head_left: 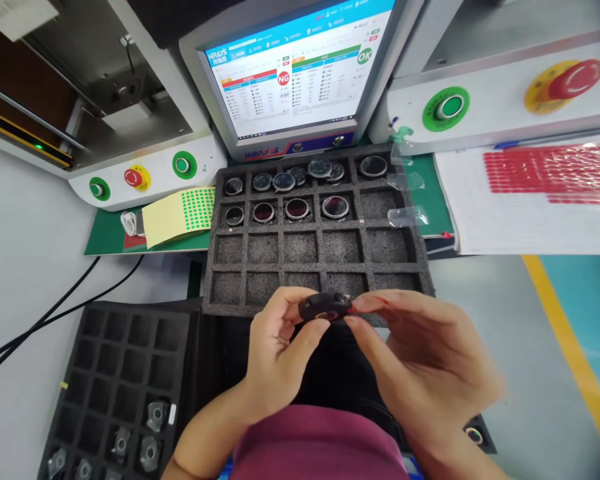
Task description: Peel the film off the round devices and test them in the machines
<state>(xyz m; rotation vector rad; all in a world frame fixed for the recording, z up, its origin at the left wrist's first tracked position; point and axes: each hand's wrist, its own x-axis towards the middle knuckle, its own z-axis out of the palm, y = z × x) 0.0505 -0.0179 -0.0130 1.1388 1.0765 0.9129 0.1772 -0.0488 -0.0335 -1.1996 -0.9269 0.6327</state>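
A small dark round part (325, 307), like a watch case, is held just in front of the body, over the near edge of a foam tray (320, 257). My left hand (280, 353) pinches its left side between thumb and fingers. At its right end, the thumb and index finger of my right hand (420, 353) close on the part, with a bit of red showing at the fingertips. Several round watch faces, one of them a dark red disc (297, 209), lie in the tray's two far rows.
Behind the tray stands a monitor (300, 73). Button panels flank it, with a red emergency button (577, 79) at right. Yellow sticker sheet (180, 217) lies left, papers (530, 227) with red stickers right. Another foam tray (125, 360) holds wrapped parts at lower left.
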